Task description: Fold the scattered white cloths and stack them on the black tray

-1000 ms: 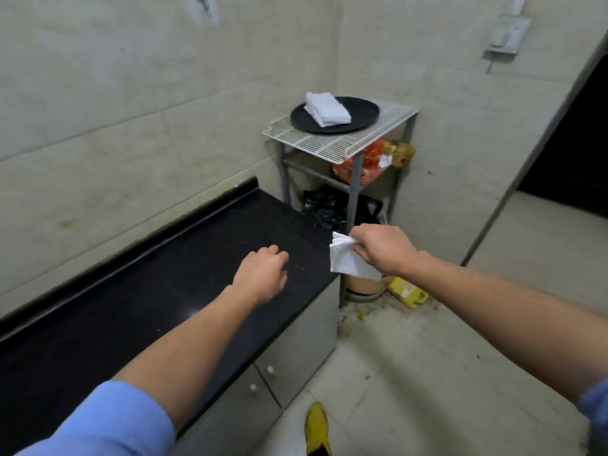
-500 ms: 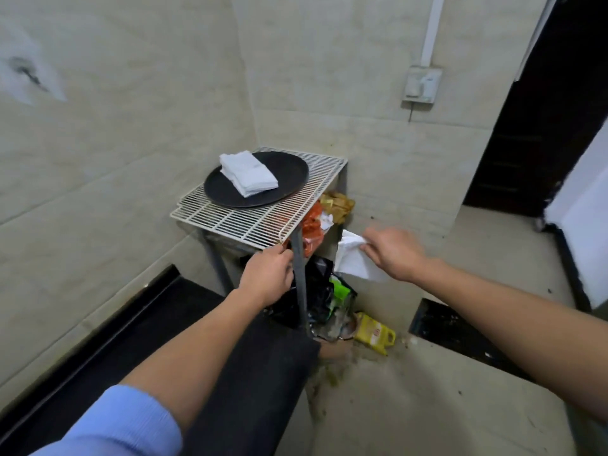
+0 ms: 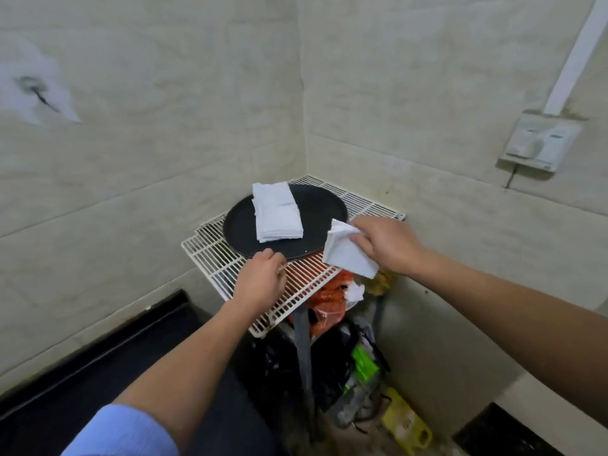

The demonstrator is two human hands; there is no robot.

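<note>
A round black tray point(image 3: 316, 209) lies on a white wire rack point(image 3: 227, 268) in the room's corner. A stack of folded white cloths point(image 3: 276, 212) rests on the tray's left half. My right hand point(image 3: 385, 245) pinches a folded white cloth point(image 3: 347, 255) and holds it in the air just off the tray's right rim. My left hand point(image 3: 263, 279) hovers over the rack at the tray's near rim, fingers loosely curled and holding nothing.
Under the rack sit an orange bag point(image 3: 329, 297), black bags point(image 3: 283, 363) and a yellow bottle point(image 3: 406, 426) on the floor. A black counter point(image 3: 98, 373) runs along the left wall. A wall socket point(image 3: 539, 143) is at the right.
I have moved from the counter toward the rack. My right hand has carried the folded cloth up beside the tray, and my left hand has risen to the tray's near rim.
</note>
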